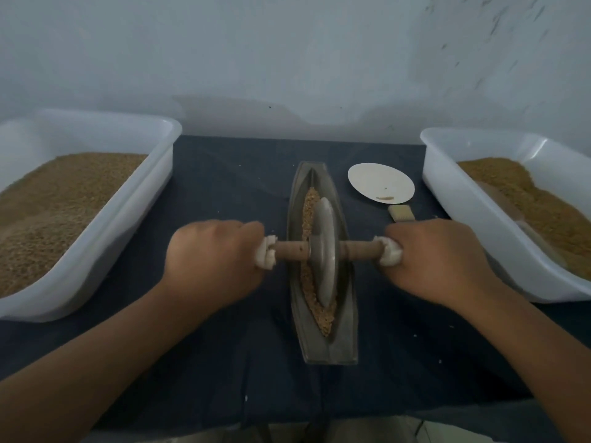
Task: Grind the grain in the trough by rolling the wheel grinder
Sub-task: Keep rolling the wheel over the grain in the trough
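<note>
A boat-shaped metal trough [343, 321] lies lengthwise in the middle of the dark blue cloth. Brown grain [309, 206] fills its groove. The grey wheel grinder [323, 251] stands upright in the groove, about midway along it, on a wooden axle [289, 250] with white cloth wrapped round both ends. My left hand [214, 254] grips the left end of the axle. My right hand [438, 254] grips the right end. Both fists hide the cloth-wrapped tips.
A white tub [105, 238] of brown grain stands at the left, and a second white tub [473, 225] of browner grain at the right. A white paper disc [380, 182] and a small brush [401, 214] lie between trough and right tub. A pale wall rises behind.
</note>
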A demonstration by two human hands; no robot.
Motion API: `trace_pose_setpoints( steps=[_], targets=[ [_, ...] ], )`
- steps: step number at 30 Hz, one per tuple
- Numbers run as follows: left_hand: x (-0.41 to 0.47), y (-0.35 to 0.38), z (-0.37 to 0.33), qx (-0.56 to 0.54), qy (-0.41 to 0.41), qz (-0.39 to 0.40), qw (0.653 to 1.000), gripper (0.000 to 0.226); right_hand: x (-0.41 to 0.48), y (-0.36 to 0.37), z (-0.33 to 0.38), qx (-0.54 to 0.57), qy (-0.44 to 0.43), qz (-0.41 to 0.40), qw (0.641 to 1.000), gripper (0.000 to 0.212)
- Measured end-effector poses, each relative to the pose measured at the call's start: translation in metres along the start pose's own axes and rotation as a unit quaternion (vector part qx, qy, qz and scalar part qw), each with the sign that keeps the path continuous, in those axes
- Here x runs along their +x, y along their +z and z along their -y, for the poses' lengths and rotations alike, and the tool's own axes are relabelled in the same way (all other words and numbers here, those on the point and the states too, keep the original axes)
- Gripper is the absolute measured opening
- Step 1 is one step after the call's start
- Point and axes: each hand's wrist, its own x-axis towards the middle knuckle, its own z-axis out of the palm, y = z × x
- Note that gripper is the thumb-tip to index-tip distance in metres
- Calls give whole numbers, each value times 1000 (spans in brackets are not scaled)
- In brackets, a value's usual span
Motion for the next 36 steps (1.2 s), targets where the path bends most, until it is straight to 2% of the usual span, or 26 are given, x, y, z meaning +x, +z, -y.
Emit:
trace_pose_setpoints(
  steps=[6, 10, 15, 20, 24, 27, 32, 36],
  targets=[
    [51, 18, 0, 17, -54, 11, 998, 41, 42, 38, -9, -51, 69, -19, 996, 47],
    [86, 29, 4, 41, -71, 37, 996, 42, 74, 53, -14, -45, 108, 9, 993, 48],
    [53, 19, 0, 0, -69, 30, 997, 40, 45, 24, -4, -39, 76, 31, 996, 46],
    [-2, 4, 0, -33, -2, -22, 999, 37, 0, -9, 4, -21, 5, 23, 1000, 46],
    [22, 12, 2, -19, -18, -21, 999, 40, 20, 12, -2, -54, 58, 39, 996, 46],
    [70, 27, 8, 16, -63, 35, 997, 40, 61, 32, -6, -57, 102, 26, 993, 43],
    [83, 29, 8, 21, -90, 74, 993, 43, 78, 29, -8, -27, 93, 75, 992, 36],
    [30, 12, 0, 7, -29, -5, 1000, 39, 32, 5, -7, -3, 42, 97, 994, 42]
  ],
)
